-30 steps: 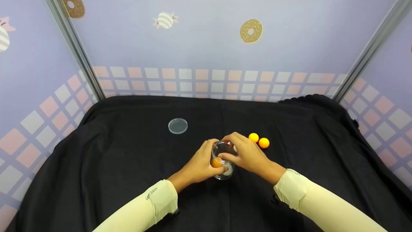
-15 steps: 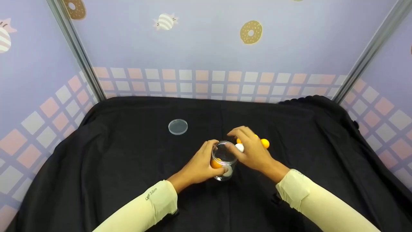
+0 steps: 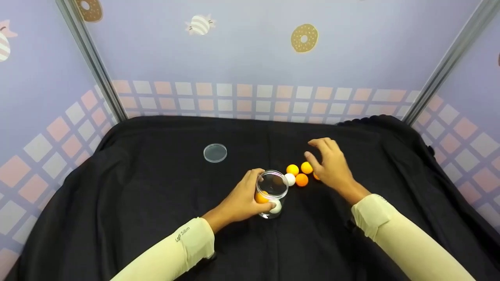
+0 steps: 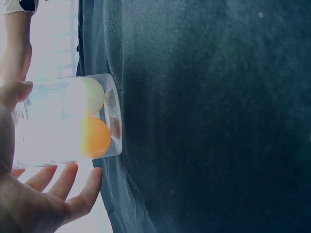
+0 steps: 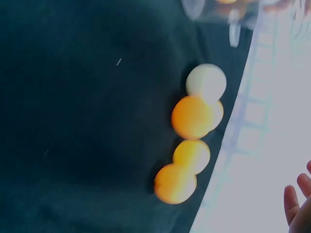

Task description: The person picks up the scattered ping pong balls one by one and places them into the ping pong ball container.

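Observation:
My left hand [image 3: 244, 197] grips a clear jar [image 3: 272, 183] from its left side, thumb in front and fingers around the back. The jar stands upright on the black cloth, its mouth uncovered. At its bottom lie a white ping-pong ball [image 4: 86, 96] and an orange ping-pong ball [image 4: 95, 137]. Raised over the right end of a group of loose balls, my right hand [image 3: 332, 166] has spread, bent fingers and holds nothing. That group has a white ball [image 5: 206, 82] beside the jar and several orange balls [image 3: 301, 180]; one is partly hidden behind the right hand.
A clear round lid [image 3: 215, 153] lies flat on the cloth, back left of the jar. Black cloth [image 3: 175, 187] covers the table, with some folds at the sides. Patterned wall panels [image 3: 250, 54] enclose the back and both sides.
My right hand has left the jar's mouth and moved right and back, fingers spread. The white ball and orange balls beside the jar now show. My left hand keeps holding the jar in place.

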The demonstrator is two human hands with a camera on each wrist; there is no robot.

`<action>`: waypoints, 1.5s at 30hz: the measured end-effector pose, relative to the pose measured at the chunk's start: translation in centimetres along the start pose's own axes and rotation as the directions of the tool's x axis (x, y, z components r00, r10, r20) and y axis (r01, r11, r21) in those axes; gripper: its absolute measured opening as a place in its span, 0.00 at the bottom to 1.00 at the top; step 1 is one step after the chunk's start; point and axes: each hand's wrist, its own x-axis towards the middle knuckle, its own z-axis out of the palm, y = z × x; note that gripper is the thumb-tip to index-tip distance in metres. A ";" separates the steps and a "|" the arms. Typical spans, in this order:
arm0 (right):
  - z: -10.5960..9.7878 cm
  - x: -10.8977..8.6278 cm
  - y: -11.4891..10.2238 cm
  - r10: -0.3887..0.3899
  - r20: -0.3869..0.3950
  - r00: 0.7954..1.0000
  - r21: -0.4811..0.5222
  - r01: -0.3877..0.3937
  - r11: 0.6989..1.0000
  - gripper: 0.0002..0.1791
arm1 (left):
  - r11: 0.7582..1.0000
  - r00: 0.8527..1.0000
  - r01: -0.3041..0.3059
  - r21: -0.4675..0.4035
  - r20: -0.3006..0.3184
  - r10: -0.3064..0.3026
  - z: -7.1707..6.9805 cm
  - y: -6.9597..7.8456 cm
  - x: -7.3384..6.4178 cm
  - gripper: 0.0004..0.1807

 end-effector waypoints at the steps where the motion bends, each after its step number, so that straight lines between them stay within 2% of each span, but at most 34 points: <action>1: -0.1 -0.1 0.4 0.011 0.008 1.000 -0.009 -0.011 1.000 0.18 | 1.000 1.000 0.002 0.001 0.001 -0.002 0.0 0.0 0.0 0.48; 14: 0.2 -1.9 4.8 0.114 0.136 0.984 -0.111 -0.099 0.989 0.23 | 1.000 1.000 0.004 -0.003 0.007 -0.004 0.1 0.0 -0.2 0.47; 24: 0.7 -3.1 6.7 0.189 0.274 0.943 -0.182 -0.142 0.973 0.27 | 1.000 1.000 -0.003 -0.005 0.007 0.003 0.2 -0.1 0.0 0.47; 37: 1.5 -3.9 7.1 0.154 0.315 0.937 -0.188 -0.098 0.977 0.27 | 1.000 1.000 -0.007 -0.003 0.001 0.007 0.0 -0.1 -0.1 0.47; 45: 1.7 -4.2 7.3 0.133 0.313 0.940 -0.194 -0.074 0.978 0.26 | 1.000 1.000 0.008 -0.011 0.004 -0.008 0.0 -0.1 -0.1 0.47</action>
